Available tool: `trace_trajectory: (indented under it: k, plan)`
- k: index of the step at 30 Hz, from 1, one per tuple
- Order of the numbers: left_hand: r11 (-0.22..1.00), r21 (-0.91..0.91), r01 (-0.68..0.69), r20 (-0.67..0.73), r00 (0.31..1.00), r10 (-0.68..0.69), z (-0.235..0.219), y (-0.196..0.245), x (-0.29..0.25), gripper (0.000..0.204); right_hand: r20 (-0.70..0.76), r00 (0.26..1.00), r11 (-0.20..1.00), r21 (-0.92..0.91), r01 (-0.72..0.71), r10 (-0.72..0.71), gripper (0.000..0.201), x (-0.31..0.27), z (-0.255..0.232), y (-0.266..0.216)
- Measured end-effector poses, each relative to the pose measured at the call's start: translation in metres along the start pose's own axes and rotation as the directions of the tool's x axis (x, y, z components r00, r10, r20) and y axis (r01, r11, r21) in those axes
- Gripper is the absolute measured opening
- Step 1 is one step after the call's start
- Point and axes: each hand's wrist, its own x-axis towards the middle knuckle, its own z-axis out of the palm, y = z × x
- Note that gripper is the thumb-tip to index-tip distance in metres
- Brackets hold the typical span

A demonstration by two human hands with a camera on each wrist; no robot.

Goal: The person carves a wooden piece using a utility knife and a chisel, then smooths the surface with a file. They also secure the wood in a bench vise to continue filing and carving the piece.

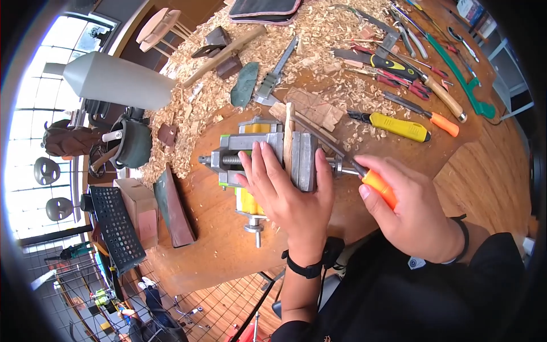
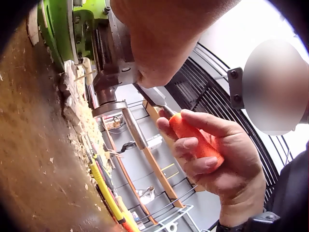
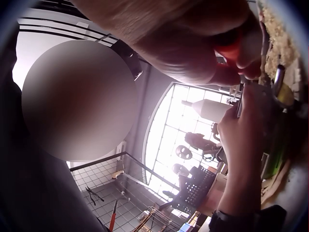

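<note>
Right hand [image 1: 413,211]: closed round the orange handle [image 1: 379,188], thumb laid along it, no gap left between fingers and handle.
Tool blade [image 1: 325,134]: runs from the handle up to the wood strip; seems to meet its side near the top (actual contact can't be told).
Left hand [image 1: 290,205]: palm down over the vise [image 1: 307,165], fingers nearly straight and slightly spread, thumb out to the other side of the strip; not wrapped round anything.
Wood strip [image 1: 289,139]: the work piece, clamped between the vise jaws, top end sticking out past them.
Yellow cutter [image 1: 399,126]: on the table [image 1: 211,251], beyond the right hand, near a second orange-handled tool [image 1: 421,114].
Caliper [image 1: 276,71]: past the vise, beside a dark green scrap [image 1: 244,85].
Wood shavings [image 1: 319,34]: heaped over the far part of the table.
Masks [image 1: 47,171]: two, by the window, far left.
Left wrist view: shows right fingertips curled onto the handle, where head view gives mainly thumb and back of hand; also the vise's crank bar [image 2: 134,126] from below.
Right wrist view: adds pliers [image 3: 94,195] hung on a wire grid [image 3: 91,174]; right fingers mostly in shadow.
</note>
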Motion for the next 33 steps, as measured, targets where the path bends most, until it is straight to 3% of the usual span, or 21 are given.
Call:
trace_trajectory:
  k: [6,16,22,28,29,33]
  plan:
    - [0.999,-0.044,-0.03,-0.024,0.999,0.029,0.004,-0.003,0.002,0.07,0.04,0.999,0.992,-0.125,-0.008,0.013,0.034,-0.002,0.004,-0.003]
    - [0.998,-0.016,-0.067,-0.011,0.998,0.067,0.005,-0.008,0.001,0.068,0.026,0.999,0.989,-0.15,-0.015,0.019,0.042,-0.001,0.009,-0.009]
    - [0.997,-0.026,-0.068,0.02,0.997,0.068,0.002,-0.008,0.001,0.066,-0.016,0.998,0.952,-0.302,0.05,-0.057,0.051,-0.001,0.02,-0.013]
    - [0.996,-0.03,-0.08,0.005,0.997,0.08,0.004,-0.008,-0.001,0.064,-0.029,0.999,0.954,-0.296,0.033,-0.044,0.058,-0.003,0.024,-0.016]
    - [0.995,-0.034,-0.09,0.003,0.996,0.09,0.004,-0.008,-0.001,0.064,-0.07,0.997,0.956,-0.293,0.001,-0.023,0.048,-0.001,0.025,-0.02]
    - [0.996,-0.031,-0.086,-0.036,0.996,0.085,0.007,-0.006,-0.001,0.062,-0.089,0.996,0.969,-0.245,-0.038,0.016,0.044,-0.001,0.032,-0.02]
